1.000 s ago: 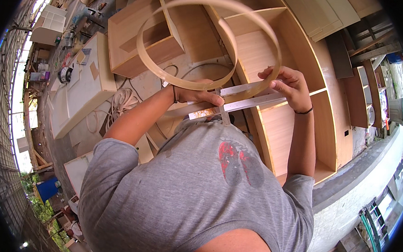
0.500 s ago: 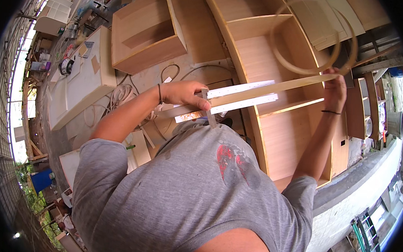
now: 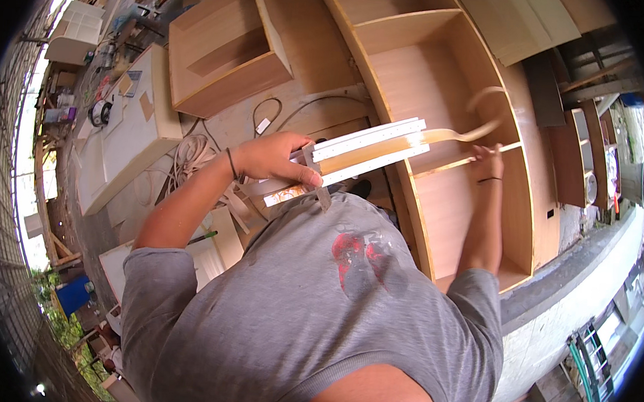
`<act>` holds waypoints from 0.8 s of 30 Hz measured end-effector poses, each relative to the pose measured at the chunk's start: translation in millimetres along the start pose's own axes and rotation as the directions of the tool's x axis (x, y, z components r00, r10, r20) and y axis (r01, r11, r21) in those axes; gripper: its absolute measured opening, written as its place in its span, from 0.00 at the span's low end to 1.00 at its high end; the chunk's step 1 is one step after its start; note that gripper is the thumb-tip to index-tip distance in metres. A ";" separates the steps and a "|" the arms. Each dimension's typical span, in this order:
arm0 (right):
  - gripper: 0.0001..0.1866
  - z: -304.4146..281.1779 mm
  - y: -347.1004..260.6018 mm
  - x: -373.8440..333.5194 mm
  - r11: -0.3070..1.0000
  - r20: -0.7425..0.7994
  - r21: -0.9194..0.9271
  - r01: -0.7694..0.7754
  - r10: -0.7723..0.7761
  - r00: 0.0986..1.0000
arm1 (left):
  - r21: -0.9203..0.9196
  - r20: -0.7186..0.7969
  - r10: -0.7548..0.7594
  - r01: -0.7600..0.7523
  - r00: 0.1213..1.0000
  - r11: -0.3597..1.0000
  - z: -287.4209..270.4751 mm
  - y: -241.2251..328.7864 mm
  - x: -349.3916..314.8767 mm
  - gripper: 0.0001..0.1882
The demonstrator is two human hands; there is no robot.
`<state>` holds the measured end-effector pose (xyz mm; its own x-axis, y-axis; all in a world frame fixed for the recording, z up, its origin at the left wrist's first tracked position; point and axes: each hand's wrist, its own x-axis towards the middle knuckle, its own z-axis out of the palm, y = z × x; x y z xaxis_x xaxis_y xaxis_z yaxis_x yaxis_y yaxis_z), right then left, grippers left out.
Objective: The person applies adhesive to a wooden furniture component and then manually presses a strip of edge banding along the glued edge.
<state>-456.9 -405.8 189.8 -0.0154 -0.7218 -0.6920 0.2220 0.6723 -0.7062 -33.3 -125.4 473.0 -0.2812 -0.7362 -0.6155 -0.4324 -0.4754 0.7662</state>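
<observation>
My left hand (image 3: 276, 159) is closed on a frame of two white rails (image 3: 383, 158) with a dark grey crosspiece (image 3: 316, 175). Its thumb presses against the crosspiece. Between the rails runs a thin tan edging strip (image 3: 373, 147), whose free part bends and curls past the far right end, blurred there. Just below that curl is my right hand (image 3: 488, 165), apart from the strip, in front of a cabinet divider. Its thumb and a finger look spread, with nothing visible between them; the other fingers are partly hidden.
A long wooden cabinet carcass (image 3: 426, 67) lies open on the right. An open wooden box (image 3: 221, 47) and a pale panel (image 3: 132, 116) are at the left. Coiled tan strips (image 3: 188, 156) lie beside my left forearm. A concrete ledge (image 3: 576, 257) borders the right side.
My right hand has let go of the strip and moved down and left. The strip's stretched part has slackened and curls. My left hand and the railed frame have shifted slightly left.
</observation>
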 end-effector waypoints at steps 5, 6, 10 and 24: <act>0.31 53.5 74.9 -91.1 0.984 0.242 0.146 -0.100 0.062 0.968 | -0.042 -0.046 0.020 -0.022 0.999 0.999 5.4 -4.7 22.2 0.29; 0.27 71.6 80.9 -118.1 0.978 0.335 0.168 -0.125 0.062 0.940 | -0.038 -0.067 0.023 -0.026 0.998 0.999 6.2 -10.2 27.3 0.30; 0.32 136.3 71.3 -203.0 0.957 0.659 0.281 -0.071 -0.139 0.739 | -0.084 -0.069 0.001 -0.007 0.998 0.996 7.0 -3.7 32.6 0.32; 0.21 198.9 13.5 -146.9 0.668 0.569 0.744 0.013 -0.643 0.513 | -0.221 -0.023 0.084 -0.087 0.996 0.971 -15.1 26.2 17.3 0.31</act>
<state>-257.7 -323.4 311.7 0.4037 -0.8962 0.1840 0.8731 0.3174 -0.3700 -36.6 -157.8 485.3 -0.2971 -0.7844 -0.5445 -0.2064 -0.5040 0.8387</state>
